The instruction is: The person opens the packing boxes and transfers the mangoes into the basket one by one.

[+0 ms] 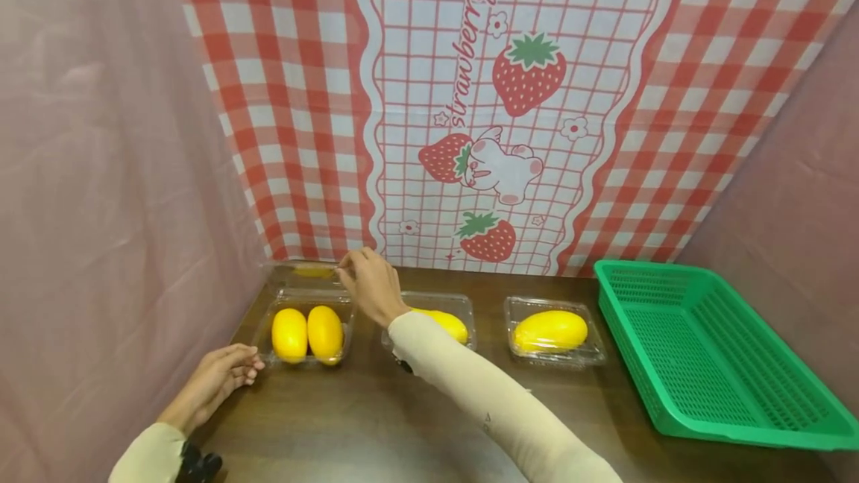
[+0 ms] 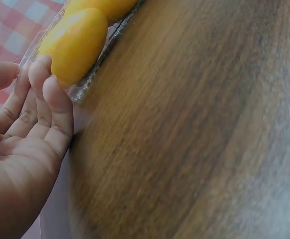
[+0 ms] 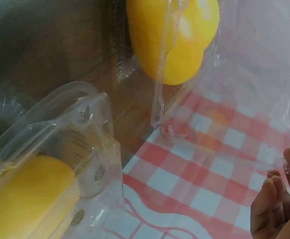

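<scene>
The left clear plastic clamshell (image 1: 350,321) lies with its lid (image 1: 288,275) raised toward the back cloth. Side by side inside are two smooth yellow mangoes (image 1: 290,335). My right hand (image 1: 369,285) reaches across and pinches the raised lid's edge between thumb and fingers, as the right wrist view shows. At the clamshell's front left corner, my left hand (image 1: 218,379) has its thumb and fingertips together on the rim. In the left wrist view its palm faces the camera, and a mango (image 2: 80,47) shows just beyond the fingertips.
A second clamshell (image 1: 463,305) with a mango (image 1: 451,325) stands in the middle, partly behind my right forearm. Further right is a third clamshell (image 1: 593,352) holding a mango (image 1: 550,330). A green basket (image 1: 661,423) stands at the right. Checked cloth (image 1: 302,95) hangs behind.
</scene>
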